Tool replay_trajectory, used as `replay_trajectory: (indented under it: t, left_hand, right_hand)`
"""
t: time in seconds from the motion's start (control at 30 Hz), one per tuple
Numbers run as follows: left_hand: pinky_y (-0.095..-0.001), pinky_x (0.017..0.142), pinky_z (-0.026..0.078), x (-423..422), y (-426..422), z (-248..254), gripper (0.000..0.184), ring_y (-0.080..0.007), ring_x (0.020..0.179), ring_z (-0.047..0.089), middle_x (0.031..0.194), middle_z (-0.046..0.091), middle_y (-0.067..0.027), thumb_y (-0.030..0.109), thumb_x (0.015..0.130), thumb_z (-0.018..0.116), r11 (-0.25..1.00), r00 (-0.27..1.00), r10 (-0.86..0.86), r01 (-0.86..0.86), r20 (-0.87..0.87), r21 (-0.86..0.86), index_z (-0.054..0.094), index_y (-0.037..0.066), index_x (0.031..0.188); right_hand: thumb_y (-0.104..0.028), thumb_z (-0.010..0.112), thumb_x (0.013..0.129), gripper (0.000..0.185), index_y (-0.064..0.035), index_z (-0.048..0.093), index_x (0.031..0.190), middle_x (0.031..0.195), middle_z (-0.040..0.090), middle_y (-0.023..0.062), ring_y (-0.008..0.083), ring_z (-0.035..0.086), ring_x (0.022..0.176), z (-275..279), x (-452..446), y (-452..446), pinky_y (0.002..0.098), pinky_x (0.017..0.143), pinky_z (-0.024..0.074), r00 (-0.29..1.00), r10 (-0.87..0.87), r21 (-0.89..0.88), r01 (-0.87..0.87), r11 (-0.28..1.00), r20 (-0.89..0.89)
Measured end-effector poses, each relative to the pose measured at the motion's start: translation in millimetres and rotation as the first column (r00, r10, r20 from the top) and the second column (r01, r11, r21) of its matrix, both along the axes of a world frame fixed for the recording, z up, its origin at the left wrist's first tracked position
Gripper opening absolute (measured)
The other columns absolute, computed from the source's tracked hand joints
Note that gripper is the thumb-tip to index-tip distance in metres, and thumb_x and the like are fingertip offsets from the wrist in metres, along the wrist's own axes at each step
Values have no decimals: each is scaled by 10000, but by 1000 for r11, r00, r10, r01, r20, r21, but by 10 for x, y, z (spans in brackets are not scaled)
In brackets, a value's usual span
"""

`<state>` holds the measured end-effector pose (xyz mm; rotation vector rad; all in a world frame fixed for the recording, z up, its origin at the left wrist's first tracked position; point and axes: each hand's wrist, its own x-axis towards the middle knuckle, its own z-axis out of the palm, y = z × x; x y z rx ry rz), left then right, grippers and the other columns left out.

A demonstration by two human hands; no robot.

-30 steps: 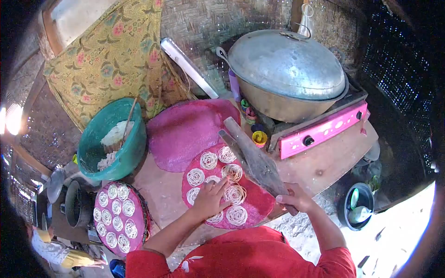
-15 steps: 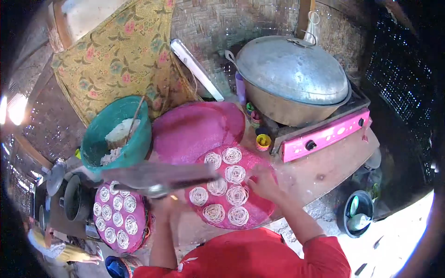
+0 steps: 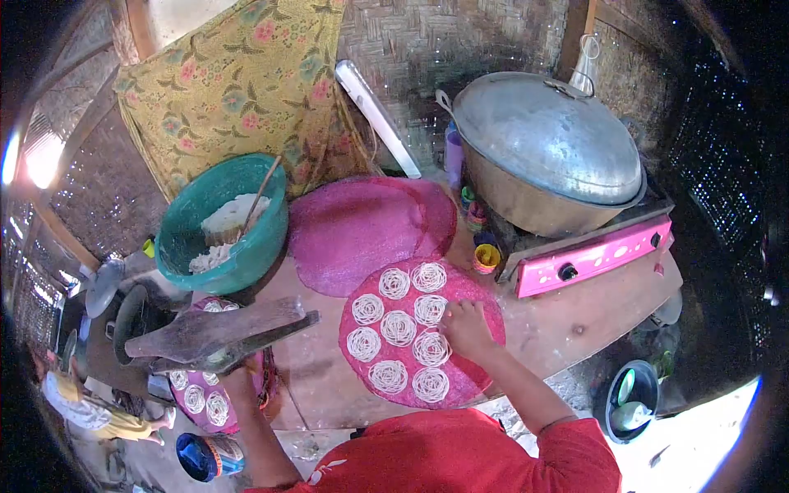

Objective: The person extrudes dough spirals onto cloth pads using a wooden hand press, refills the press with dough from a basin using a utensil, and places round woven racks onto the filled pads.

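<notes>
My left hand (image 3: 240,384) is closed on the lower side of a wooden press (image 3: 222,333), two long grey-brown pieces with a shiny part between them. It is held tilted over a second pink mat (image 3: 196,380) of noodle nests, partly hiding it. My right hand (image 3: 470,331) rests, fingers bent and slightly apart, on the right part of a round pink mat (image 3: 475,382). Its fingertips are by the edges of two white noodle nests (image 3: 430,311). Several such nests, coiled from thin strands, lie on this mat; nothing shows in the right hand.
Pink mats (image 3: 353,238) lie behind. A green basin (image 3: 177,255) holds white dough and a stick. A large lidded pot (image 3: 542,148) stands on a pink-fronted stove (image 3: 596,259); small cups (image 3: 486,256) are beside it. A person (image 3: 90,407) is at far left.
The press has moved left and down, off the mat in front of me, uncovering a nest at its left. My right hand has moved slightly left over the mat. The view has shifted a little.
</notes>
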<state>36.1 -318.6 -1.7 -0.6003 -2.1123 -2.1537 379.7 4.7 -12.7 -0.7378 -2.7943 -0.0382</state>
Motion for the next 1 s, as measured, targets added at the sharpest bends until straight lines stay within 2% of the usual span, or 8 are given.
replay_trajectory:
  t: [0.03,0.13,0.23,0.3,0.63,0.83,0.93,1.0]
  left_hand:
    - [-220,445,364,-3,20,-33,237,-102,564,491,745,567,-57,-29,717,546,1000,996,13,-13,-92,0,570,30,945]
    - [-348,905,408,84,35,-37,296,-238,993,550,1075,589,-109,5,773,586,993,997,28,-20,65,-118,544,-18,1065]
    - [-347,916,398,474,243,377,356,-243,1005,545,1118,580,-119,38,753,653,981,996,-8,-10,-88,-192,538,-18,1085]
    - [-349,907,404,525,256,424,386,-241,1001,543,1102,589,-118,53,734,689,980,995,55,-70,-82,-184,544,-8,1086]
    - [-358,891,410,567,339,436,351,-238,989,535,1082,590,-108,22,739,656,943,986,41,-93,-164,-320,554,2,1074]
    - [-352,898,414,898,508,739,358,-231,989,547,1101,591,-106,37,725,656,918,985,-68,124,159,-376,565,24,1072]
    - [-378,934,412,800,649,209,399,-238,1041,554,1131,594,-100,95,724,674,712,761,-488,62,-429,-700,558,31,1101]
    - [-384,957,403,1049,817,245,414,-235,1064,554,1128,600,-97,135,727,686,652,734,-647,390,-209,-650,559,32,1107]
  right_hand:
    - [-205,596,737,183,-75,653,853,959,547,79,259,507,947,-15,-6,6,434,792,383,1000,3,3,-3,1000,2]
    - [-255,627,748,211,-72,624,853,973,540,87,267,489,933,-96,-37,42,447,802,348,995,20,-36,-17,999,95]
    - [-247,642,744,157,-125,625,841,980,541,88,280,496,946,-101,-18,68,449,799,349,1000,0,-5,0,1000,22]
    - [-225,660,728,132,-152,624,833,1003,539,85,290,489,979,-44,44,58,454,806,349,989,-34,-266,-6,964,-147]
    - [-212,638,755,145,-127,630,872,1073,533,116,315,471,1033,-40,212,-42,484,863,343,993,-84,-348,50,936,-82]
    - [-154,597,737,212,-81,644,930,1052,540,138,322,498,966,157,430,-116,456,815,384,998,13,-127,-20,992,-53]
    - [-182,618,776,285,-74,631,1039,1105,552,143,292,505,1034,615,628,-76,424,866,385,997,-57,-242,42,969,-54]
    - [-267,647,809,383,-51,588,1119,1133,561,119,235,498,1091,1151,761,-204,379,897,391,879,-29,-689,-353,633,-476]
